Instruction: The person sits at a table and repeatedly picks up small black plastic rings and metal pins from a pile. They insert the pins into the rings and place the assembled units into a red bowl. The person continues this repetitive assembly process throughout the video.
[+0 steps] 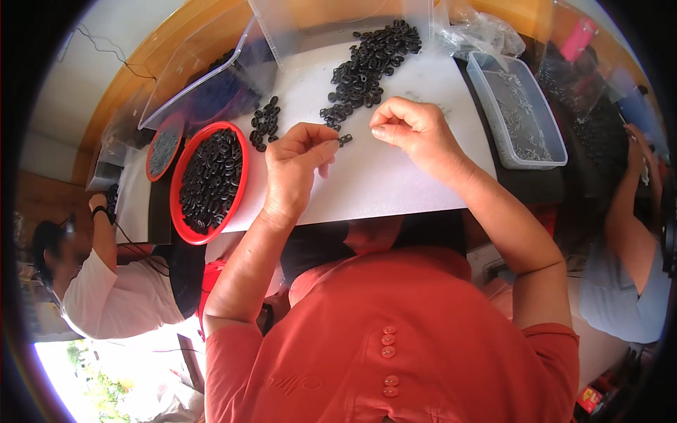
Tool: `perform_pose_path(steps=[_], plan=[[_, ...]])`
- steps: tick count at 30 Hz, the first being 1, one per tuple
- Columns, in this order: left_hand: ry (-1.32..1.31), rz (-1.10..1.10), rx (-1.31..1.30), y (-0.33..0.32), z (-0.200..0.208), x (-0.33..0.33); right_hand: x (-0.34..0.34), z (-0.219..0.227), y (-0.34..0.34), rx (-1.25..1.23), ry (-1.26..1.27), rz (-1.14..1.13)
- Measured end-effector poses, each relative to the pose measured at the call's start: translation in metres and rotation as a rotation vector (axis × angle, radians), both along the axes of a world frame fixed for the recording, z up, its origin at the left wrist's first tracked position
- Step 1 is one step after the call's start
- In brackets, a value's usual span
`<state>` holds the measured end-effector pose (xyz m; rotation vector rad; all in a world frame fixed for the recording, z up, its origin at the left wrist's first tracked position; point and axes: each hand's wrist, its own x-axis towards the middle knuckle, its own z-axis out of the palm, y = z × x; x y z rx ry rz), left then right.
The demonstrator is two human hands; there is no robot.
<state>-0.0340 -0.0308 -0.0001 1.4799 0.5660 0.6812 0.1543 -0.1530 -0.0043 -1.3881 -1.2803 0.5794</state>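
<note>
Your left hand (293, 166), just right of the red bowl (244, 169), pinches a small black looped piece (345, 140) between thumb and fingers, one end jutting out. Your right hand (423, 137), farther right of the bowl, brings thumb and forefinger nearly together; whether they hold something tiny, you cannot tell. Similar pieces fill the bowl and lie in a loose pile (370, 70) beyond it to the right. The piece looks light, stiff and perhaps slippery, probably sturdy; its outer edges seem the best grip, leaving its openings free.
</note>
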Motion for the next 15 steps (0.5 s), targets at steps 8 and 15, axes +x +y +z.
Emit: perform_pose_path(steps=[8,15], plan=[[-0.152,-0.016,-0.111,-0.011,0.005,0.009,-0.016,0.018,0.014,-0.029,-0.065,0.035],[-0.318,0.066,-0.15,0.0,0.012,0.02,-0.022,0.021,0.043,0.129,-0.071,0.003]])
